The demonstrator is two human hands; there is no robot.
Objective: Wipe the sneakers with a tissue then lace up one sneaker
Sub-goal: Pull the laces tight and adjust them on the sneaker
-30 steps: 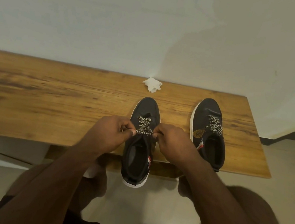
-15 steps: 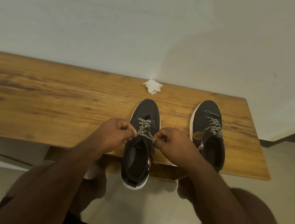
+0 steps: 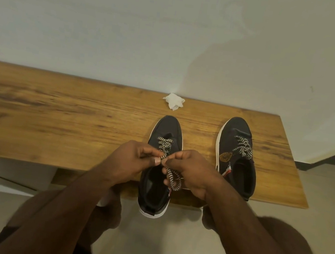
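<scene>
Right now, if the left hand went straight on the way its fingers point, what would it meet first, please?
The left hand points rightward across the sneaker, pinching the lace. Going straight on, it would most likely meet the right hand, whose fingertips are almost against it; depth between them is unclear.

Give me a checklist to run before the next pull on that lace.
1. Both hands on the lace: ok, left hand and right hand pinch it over the near sneaker.
2. Slack free: ok, a loop hangs below the right hand.
3. Sneaker seated on the table: not ok, its heel overhangs the front edge.
4. Tissue out of the way: ok, by the wall.
5. Other sneaker clear: ok, apart.
6. Upper eyelets threaded: cannot tell, hidden by the hands.
</scene>
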